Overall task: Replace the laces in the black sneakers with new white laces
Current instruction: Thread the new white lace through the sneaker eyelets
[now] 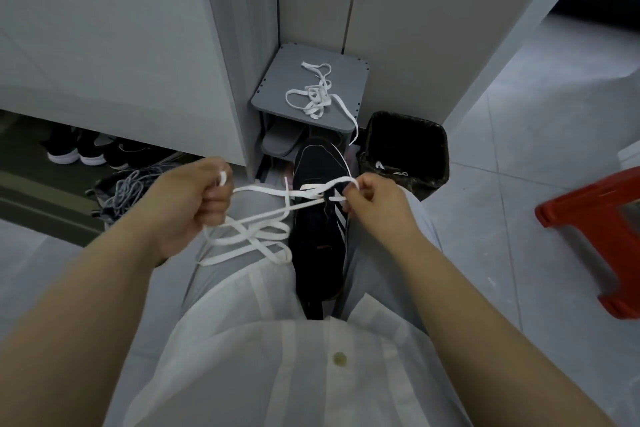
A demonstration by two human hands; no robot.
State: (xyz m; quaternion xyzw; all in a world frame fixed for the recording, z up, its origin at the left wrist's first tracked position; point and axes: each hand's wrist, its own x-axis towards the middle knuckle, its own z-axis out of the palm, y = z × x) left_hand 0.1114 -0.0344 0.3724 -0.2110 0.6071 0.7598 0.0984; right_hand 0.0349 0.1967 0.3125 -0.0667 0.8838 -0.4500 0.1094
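Black sneaker (318, 246), white-striped, wedged between my thighs, toe away. White lace (263, 188) through front eyelets, slack over left thigh.

Red stool (585, 208) off to the right on the tiled floor (519, 108), black bin (429, 163) just beside the grey shoe rack (277, 87).

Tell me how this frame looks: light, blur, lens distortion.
Head view: soft, even, dimmish indoor light, no hard shadows or glare; the recess holding the shoes and the inside of the bin go dark. Head view: wide-angle bowing tilts the cabinet edges and swells the forearms. Head view: slightly soft throughout, left hand, right hand and white lace a little smeared.
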